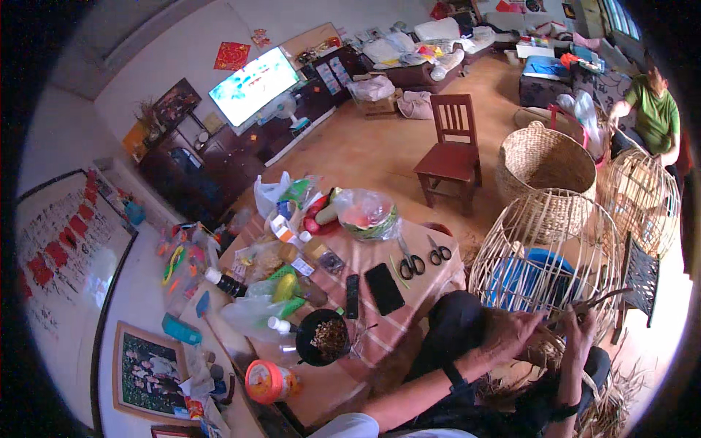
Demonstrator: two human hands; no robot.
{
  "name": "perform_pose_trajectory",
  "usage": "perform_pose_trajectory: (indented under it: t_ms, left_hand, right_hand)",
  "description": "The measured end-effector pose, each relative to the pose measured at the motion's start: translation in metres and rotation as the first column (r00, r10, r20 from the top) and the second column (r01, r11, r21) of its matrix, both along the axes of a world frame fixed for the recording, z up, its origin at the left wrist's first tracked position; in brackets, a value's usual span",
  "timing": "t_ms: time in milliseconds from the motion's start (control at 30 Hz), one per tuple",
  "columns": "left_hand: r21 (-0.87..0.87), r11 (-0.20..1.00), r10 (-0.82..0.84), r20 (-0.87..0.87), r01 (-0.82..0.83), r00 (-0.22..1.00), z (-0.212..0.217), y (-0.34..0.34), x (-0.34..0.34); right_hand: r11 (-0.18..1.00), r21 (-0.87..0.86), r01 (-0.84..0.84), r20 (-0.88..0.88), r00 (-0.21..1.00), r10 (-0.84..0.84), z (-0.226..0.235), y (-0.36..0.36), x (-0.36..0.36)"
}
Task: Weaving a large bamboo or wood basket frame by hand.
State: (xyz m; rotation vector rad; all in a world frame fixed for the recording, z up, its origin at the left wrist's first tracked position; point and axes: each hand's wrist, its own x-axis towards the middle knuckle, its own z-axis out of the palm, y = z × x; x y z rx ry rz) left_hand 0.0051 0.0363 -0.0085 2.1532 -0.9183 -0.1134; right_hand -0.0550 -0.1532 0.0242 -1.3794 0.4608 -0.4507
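My left hand (pixel 511 337) and my right hand (pixel 577 337) are close together over my lap, fingers closed. A thin dark brown plant-fibre strip (pixel 612 296) runs through my right fingers and sticks out to the right. Its other end reaches toward my left fingertips, which are pinched on it. Just beyond my hands stands a basket frame (pixel 504 241) of pale upright ribs, with a blue object (pixel 537 274) showing through it. Loose dry straw (pixel 621 394) lies around my legs, and some of it hangs below my hands.
On the left, a cloth-covered table (pixel 431 252) holds scissors (pixel 411 266), a black phone (pixel 384 288), a remote (pixel 353 296), a dark bowl (pixel 323 337) and bags. Beyond stand a wooden chair (pixel 449 157) and a large woven basket (pixel 522 164). At right, another person (pixel 653 109) handles a second ribbed basket (pixel 642 197).
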Motion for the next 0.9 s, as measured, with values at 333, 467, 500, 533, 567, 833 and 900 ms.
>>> perform_pose_trajectory:
  t_ms: [333, 467, 500, 533, 567, 833, 900]
  left_hand:
    - [0.381, 0.913, -0.053, 0.458, -0.143, 0.887, -0.021, -0.030, -0.024]
    - [0.223, 0.937, 0.097, 0.570, -0.268, 0.816, -0.035, -0.037, -0.021]
    - [0.227, 0.926, 0.112, 0.598, -0.301, 0.794, -0.036, -0.037, -0.021]
    - [0.224, 0.932, 0.102, 0.593, -0.285, 0.799, -0.027, -0.037, -0.022]
    - [0.108, 0.979, 0.093, 0.512, -0.171, 0.854, -0.018, -0.033, -0.023]
    - [0.087, 0.996, -0.032, 0.430, -0.006, 0.902, -0.018, -0.011, -0.025]
    - [-0.113, 0.993, 0.106, 0.614, -0.046, 0.782, -0.022, -0.012, -0.029]
  right_hand:
    - [0.771, -0.601, -0.209, -0.110, 0.978, 0.179, 0.029, 0.004, 0.021]
    - [0.468, -0.857, -0.216, -0.186, 0.976, 0.110, 0.036, 0.012, 0.010]
    - [0.409, -0.894, -0.184, -0.178, 0.983, 0.053, 0.033, 0.014, 0.006]
    - [0.408, -0.895, -0.182, -0.183, 0.982, 0.037, 0.028, 0.009, -0.001]
    - [0.326, -0.929, -0.175, -0.153, 0.984, 0.091, 0.023, 0.004, -0.008]
    - [0.180, -0.960, -0.216, -0.222, 0.975, -0.014, 0.020, 0.032, -0.015]
    - [0.165, -0.975, -0.148, -0.154, 0.988, -0.021, -0.004, 0.027, -0.009]
